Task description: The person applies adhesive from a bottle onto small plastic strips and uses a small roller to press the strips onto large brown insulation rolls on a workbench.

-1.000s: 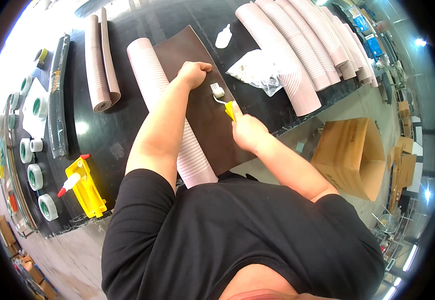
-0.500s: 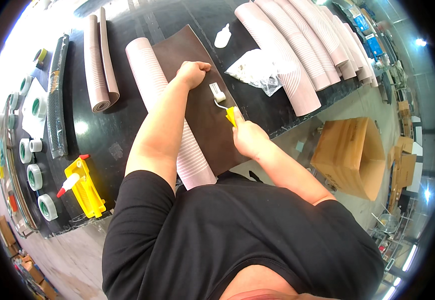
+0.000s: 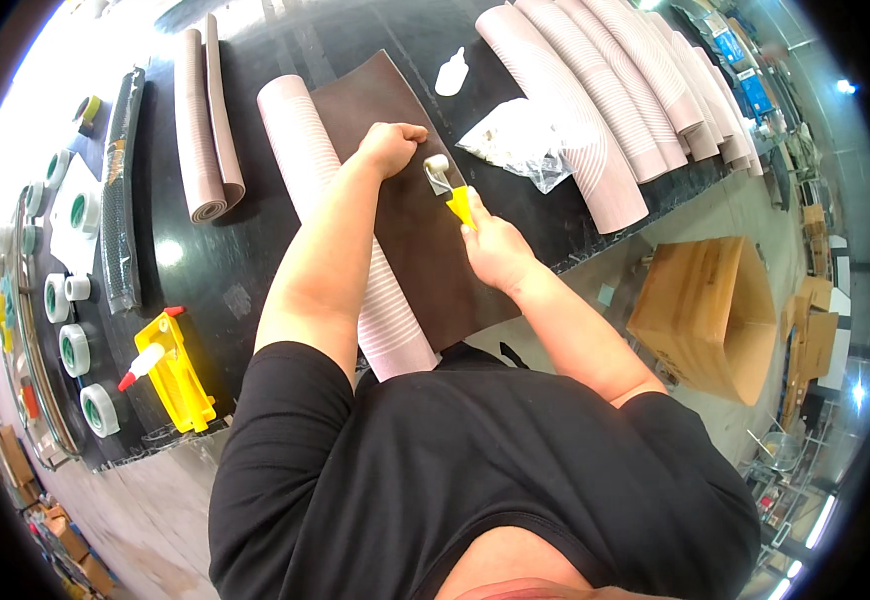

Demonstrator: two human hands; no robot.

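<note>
A brown-backed mat point(image 3: 425, 260) lies partly unrolled before me, its pink-and-white striped side showing on the rolled part point(image 3: 300, 130) at its left. My left hand point(image 3: 392, 150) rests on the brown backing close to the right edge, fingers curled and pressed together; whether they pinch anything is hidden. My right hand point(image 3: 500, 250) grips a small hand roller by its yellow handle point(image 3: 462, 207). The white roller head point(image 3: 437, 162) is against the backing, just right of my left hand. A small pale patch point(image 3: 436, 182) shows beneath the roller's frame.
Right of the mat are a white bottle point(image 3: 451, 72), a clear bag of white pieces point(image 3: 515, 140) and several rolled mats point(image 3: 565, 120). Leftward lie another rolled mat point(image 3: 200, 130), a yellow tray point(image 3: 177, 375) and tape rolls point(image 3: 73, 350). A cardboard box point(image 3: 685, 320) stands beyond the table edge.
The roller head has moved away from me over the pale patch, and my right hand has gone forward slightly with it. My left hand stays in place on the mat.
</note>
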